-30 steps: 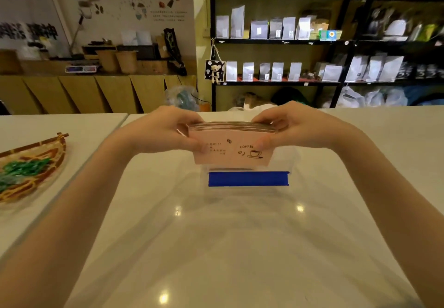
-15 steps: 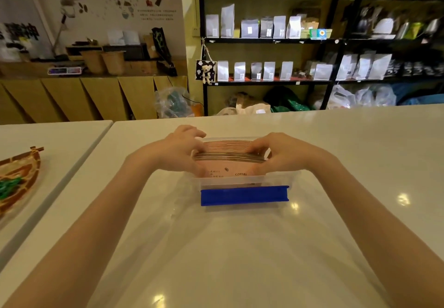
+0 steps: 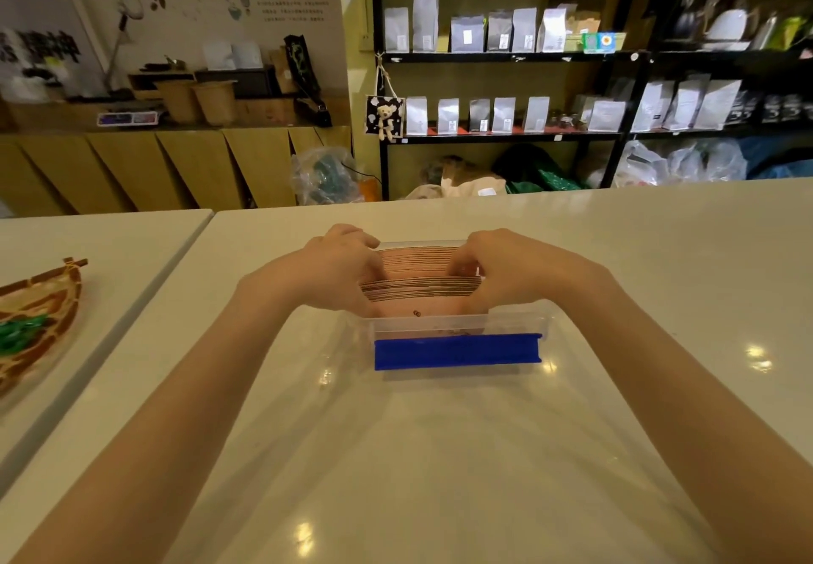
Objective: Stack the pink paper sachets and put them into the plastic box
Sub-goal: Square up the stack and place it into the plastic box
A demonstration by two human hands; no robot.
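A clear plastic box (image 3: 519,321) with a blue strip (image 3: 457,351) along its near side stands on the white table, a little beyond the middle. A thick stack of pink paper sachets (image 3: 418,286) stands on edge inside the box, its top edges and a bit of the front face showing above the rim. My left hand (image 3: 334,271) grips the stack's left end and my right hand (image 3: 506,271) grips its right end. Fingers of both hands reach down into the box.
A woven bamboo tray (image 3: 53,312) with green items lies on the neighbouring table at the left, across a narrow gap. Black shelves with paper bags (image 3: 506,114) and a wooden counter (image 3: 154,167) stand behind the table. White tabletop (image 3: 418,453) stretches toward me.
Both hands have lowered the sachet stack from above the box down into it. Only the top of the stack now shows above the rim.
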